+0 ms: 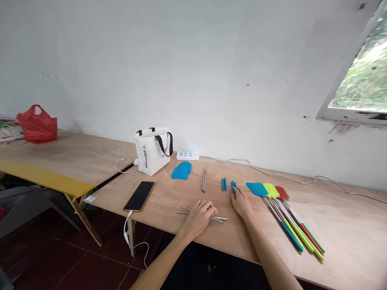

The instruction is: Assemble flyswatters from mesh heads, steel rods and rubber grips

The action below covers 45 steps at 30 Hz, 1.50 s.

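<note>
My left hand (201, 214) rests palm down near the table's front edge, fingers curled over thin metal rods (218, 218) whose ends stick out on both sides. My right hand (242, 202) has its fingertips on a pair of short blue handle sleeves (232, 184), partly covered by the fingers. Just left of them lies another pair of blue sleeves (224, 184). Further left are thicker metal tubes (204, 180), side by side. Behind my left hand, blue fly swatter heads (180, 171) overlap. Several assembled fly swatters (284, 217) with blue, yellow-green and red heads lie to my right.
A phone (139, 196) on a white cable lies at the left front edge. Behind it stands a white bag (152, 155) with black handles, beside a power strip (187, 156). A cable (250, 164) runs along the wall. A red plastic bag (39, 127) sits on the neighbouring table.
</note>
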Tool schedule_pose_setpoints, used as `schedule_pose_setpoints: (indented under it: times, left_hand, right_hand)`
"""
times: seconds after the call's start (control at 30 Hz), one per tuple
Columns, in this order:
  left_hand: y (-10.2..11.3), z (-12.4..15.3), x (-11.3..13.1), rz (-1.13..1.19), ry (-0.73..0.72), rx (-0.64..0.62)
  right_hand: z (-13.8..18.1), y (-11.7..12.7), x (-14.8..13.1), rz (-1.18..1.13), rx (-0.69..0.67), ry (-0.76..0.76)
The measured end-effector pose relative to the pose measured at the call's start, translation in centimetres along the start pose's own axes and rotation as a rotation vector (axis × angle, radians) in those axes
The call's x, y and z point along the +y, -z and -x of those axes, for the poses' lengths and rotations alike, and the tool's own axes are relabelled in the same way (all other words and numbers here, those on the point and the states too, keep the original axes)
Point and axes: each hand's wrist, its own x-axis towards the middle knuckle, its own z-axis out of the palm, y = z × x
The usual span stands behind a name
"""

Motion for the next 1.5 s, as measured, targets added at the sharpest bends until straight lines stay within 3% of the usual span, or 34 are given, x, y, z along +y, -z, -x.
schedule_pose_setpoints:
  times: [0.17, 0.37, 0.47, 0.57, 0.63, 0.77, 0.9, 1.07, 1.2, 1.3, 1.4, 1.5]
  left_hand:
    - [1.5, 0.2, -0.1, 0.09, 0.104, 0.297]
    - [7.7, 0.8, 0.7, 0.048, -0.019, 0.675]
    - [10.3, 1.4, 0.8, 0.081, -0.058, 0.758]
    - [11.7, 1.8, 0.5, 0.104, -0.065, 0.807]
    - [12.3, 2.1, 0.3, 0.118, -0.054, 0.846]
    - [13.3, 2.8, 0.3, 0.198, -0.038, 0.905]
    - [13.9, 3.4, 0.8, 0.292, 0.006, 0.979]
    - [15.0, 3.0, 1.0, 0.756, 0.125, 1.149]
    - [16.4, 2.7, 0.4, 1.191, 0.187, 1.123]
    - [17.0, 2.6, -0.1, 1.373, 0.246, 1.107]
    - [16.6, 2.4, -0.6, 1.48, 0.244, 1.062]
    - [15.3, 1.9, -1.2, 1.543, 0.241, 0.949]
  right_hand:
    - [0.2, 0.0, 0.1, -0.035, 0.05, 0.022]
    - [0.9, 1.2, -0.8, -0.117, 0.177, 0.104]
    - [3.4, 2.4, -2.2, -0.174, 0.186, 0.25]
    - [7.4, 3.3, -3.7, -0.251, 0.095, 0.516]
    - [9.9, 3.5, -4.2, -0.272, 0.027, 0.547]
    - [12.7, 3.5, -4.0, -0.296, -0.071, 0.501]
    - [12.6, 3.3, -3.1, -0.397, -0.083, 0.44]
    - [11.5, 4.3, -1.2, -0.762, -0.027, 0.218]
    - [10.9, 6.9, 0.5, -1.08, 0.151, -0.034]
    - [11.0, 9.6, 0.6, -1.208, 0.442, -0.163]
    - [11.6, 12.3, -0.4, -1.424, 0.645, -0.025]
    - [12.3, 13.7, -1.4, -1.591, 0.648, 0.077]
